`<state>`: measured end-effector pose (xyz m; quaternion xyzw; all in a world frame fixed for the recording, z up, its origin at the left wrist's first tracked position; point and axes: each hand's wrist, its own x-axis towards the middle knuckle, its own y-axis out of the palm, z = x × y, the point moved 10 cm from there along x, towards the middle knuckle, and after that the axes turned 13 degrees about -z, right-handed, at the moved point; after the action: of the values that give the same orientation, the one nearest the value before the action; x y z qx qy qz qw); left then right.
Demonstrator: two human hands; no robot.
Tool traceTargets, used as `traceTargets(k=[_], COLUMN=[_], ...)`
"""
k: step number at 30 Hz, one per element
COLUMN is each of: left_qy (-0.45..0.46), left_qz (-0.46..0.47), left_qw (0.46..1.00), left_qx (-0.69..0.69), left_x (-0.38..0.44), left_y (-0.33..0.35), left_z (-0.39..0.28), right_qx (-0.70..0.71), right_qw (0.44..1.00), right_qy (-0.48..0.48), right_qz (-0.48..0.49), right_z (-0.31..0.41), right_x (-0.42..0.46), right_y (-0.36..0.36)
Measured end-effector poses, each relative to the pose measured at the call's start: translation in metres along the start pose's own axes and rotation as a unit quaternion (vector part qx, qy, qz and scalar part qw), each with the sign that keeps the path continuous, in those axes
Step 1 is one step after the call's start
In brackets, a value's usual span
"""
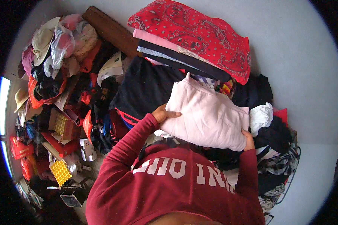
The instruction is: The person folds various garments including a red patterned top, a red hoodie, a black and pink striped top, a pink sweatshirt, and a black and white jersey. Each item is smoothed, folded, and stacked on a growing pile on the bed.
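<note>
A folded pale pink garment [205,115], apparently a sweatshirt, is held between my two hands in front of my chest. My left hand [164,114] grips its left edge, thumb on top and fingers hidden beneath. At the lower right corner my right hand [248,140] holds the other side, its fingers partly out of sight. Just beyond the garment rises a stack of folded cloth, with a red paisley-print fabric [191,36] on top and a pink layer [155,38] below it. Black cloth [149,84] lies left of the garment.
To the right, a white crumpled cloth [261,118], black clothing [273,135] and a plaid garment [281,163] are heaped by a metal frame [291,177]. Along the left are hats [43,42], plastic bags [63,42], boxes [87,149] and a yellow egg tray [61,172]. A pale wall [298,56] stands behind.
</note>
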<state>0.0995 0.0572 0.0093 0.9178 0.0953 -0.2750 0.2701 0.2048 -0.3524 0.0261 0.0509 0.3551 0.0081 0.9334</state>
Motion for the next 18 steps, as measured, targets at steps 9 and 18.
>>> traceTargets(k=[9, 18], left_qy=[-0.018, 0.2], left_qz=[0.019, -0.091], left_qw=[0.999, 0.95], left_qx=[0.026, 0.22], left_x=[0.002, 0.009], left_y=[0.001, -0.019], left_z=[-0.005, -0.037], right_qx=[0.008, -0.364], right_qw=[1.0, 0.824], right_qy=[0.006, -0.369], right_qz=[0.004, -0.228], right_z=[-0.005, 0.07], right_x=[-0.002, 0.01], right_y=[0.014, -0.045])
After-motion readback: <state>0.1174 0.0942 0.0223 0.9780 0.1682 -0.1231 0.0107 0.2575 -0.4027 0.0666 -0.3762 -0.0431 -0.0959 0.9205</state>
